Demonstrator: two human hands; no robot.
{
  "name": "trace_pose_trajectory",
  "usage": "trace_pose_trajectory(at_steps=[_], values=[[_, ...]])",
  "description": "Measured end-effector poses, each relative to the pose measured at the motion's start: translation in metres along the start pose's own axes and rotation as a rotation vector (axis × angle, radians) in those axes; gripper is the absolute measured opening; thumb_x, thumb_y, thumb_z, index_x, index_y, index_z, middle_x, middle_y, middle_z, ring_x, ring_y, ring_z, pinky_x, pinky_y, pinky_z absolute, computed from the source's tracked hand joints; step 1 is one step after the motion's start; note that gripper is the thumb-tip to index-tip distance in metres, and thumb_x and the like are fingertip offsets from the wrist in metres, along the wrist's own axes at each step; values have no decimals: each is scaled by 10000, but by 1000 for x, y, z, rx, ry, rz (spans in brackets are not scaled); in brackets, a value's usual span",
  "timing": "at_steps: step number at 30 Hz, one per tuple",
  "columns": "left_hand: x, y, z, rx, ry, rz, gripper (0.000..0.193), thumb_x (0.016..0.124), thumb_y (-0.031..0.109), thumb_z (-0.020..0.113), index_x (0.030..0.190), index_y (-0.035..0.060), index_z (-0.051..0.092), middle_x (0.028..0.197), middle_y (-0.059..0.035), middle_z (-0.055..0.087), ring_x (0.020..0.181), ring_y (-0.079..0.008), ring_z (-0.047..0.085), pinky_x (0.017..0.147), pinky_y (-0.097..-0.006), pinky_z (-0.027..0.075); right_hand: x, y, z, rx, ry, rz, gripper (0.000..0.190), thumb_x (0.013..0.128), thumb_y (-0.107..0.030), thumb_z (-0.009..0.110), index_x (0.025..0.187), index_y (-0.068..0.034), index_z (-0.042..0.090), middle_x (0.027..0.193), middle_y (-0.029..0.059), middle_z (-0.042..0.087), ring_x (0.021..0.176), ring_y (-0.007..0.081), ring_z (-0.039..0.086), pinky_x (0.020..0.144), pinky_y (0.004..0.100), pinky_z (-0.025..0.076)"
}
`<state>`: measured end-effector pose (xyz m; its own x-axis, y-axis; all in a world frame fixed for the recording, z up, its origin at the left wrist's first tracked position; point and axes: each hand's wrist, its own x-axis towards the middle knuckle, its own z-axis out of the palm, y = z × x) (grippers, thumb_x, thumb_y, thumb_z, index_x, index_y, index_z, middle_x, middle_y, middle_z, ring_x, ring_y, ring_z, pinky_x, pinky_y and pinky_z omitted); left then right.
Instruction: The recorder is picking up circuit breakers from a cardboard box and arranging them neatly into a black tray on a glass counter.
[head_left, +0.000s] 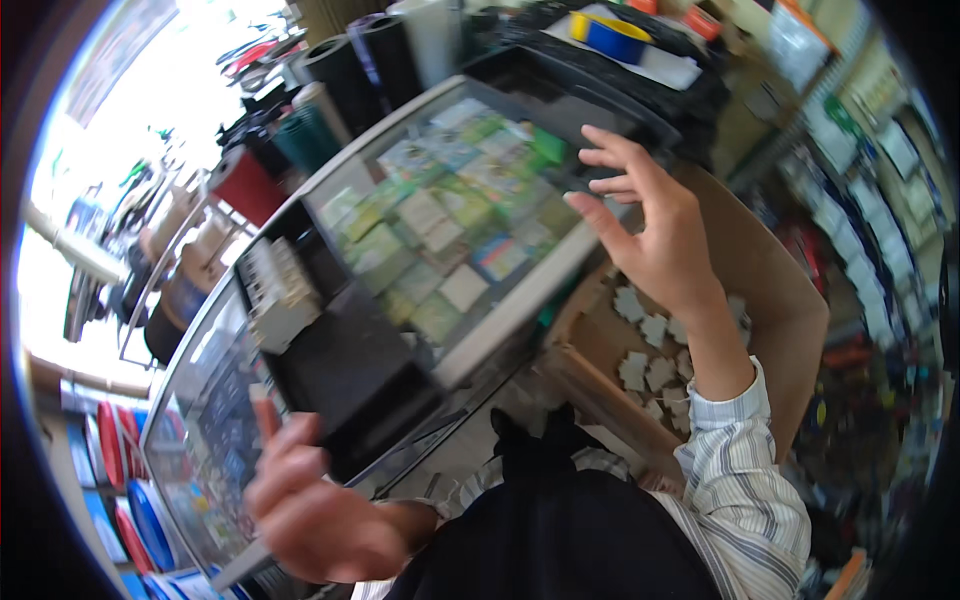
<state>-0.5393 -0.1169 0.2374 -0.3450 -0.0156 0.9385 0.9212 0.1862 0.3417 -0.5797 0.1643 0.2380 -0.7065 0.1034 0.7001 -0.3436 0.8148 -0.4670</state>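
Observation:
My right hand (660, 225) is raised over the right edge of a glass-topped display counter (517, 304), fingers spread and holding nothing. Below its wrist stands an open cardboard box (757, 247) with several pale, irregular pieces (634, 369) inside. At the lower left, my left hand (322, 502) is blurred by motion; its index finger points out, the other fingers are bent, and no object shows in it. Near it, a black tray (337, 360) on the counter bears a cream-coloured moulded block (277, 300). Small packets and boxes (431, 217) lie under the glass.
A blue and yellow tape roll (611, 37) rests on black plastic at the back. Dark rolls (337, 79) stand behind the counter, with a red roll (251, 184) farther left. Red and blue coils (150, 510) sit on shelves at lower left. Stocked shelves (862, 225) line the right.

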Motion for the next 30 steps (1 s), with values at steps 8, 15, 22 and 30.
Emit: trace_pose_trajectory(at_steps=[8,15,22,30], values=[[-13,14,203,-303,-791,-186,175,767,107,651,907,17,596,881,-110,616,868,-275,597,893,-410,422,-83,112,-109,-179,-241,609,477,805,-435,596,1097,-59,562,964,155,636,835,285,636,707,370,495],[-66,19,353,-436,-1293,-156,187,871,159,521,973,11,575,888,-159,602,856,-338,581,778,-378,450,-209,264,-112,-221,-592,972,527,754,-421,640,1054,10,588,1016,223,609,941,350,593,812,404,471],[-146,-30,434,-243,-1793,-107,253,905,201,449,1066,33,548,979,-175,592,935,-342,557,802,-414,440,-319,293,-12,-361,-840,948,645,753,-259,639,1289,-11,377,1272,240,417,1153,358,446,916,421,408],[-245,-102,479,-182,-2280,-346,347,824,209,520,1135,62,565,1126,-169,578,1062,-285,546,901,-366,426,-402,319,50,-751,-612,912,710,745,-129,602,1365,-45,267,1390,200,264,1326,330,205,1071,461,190]])
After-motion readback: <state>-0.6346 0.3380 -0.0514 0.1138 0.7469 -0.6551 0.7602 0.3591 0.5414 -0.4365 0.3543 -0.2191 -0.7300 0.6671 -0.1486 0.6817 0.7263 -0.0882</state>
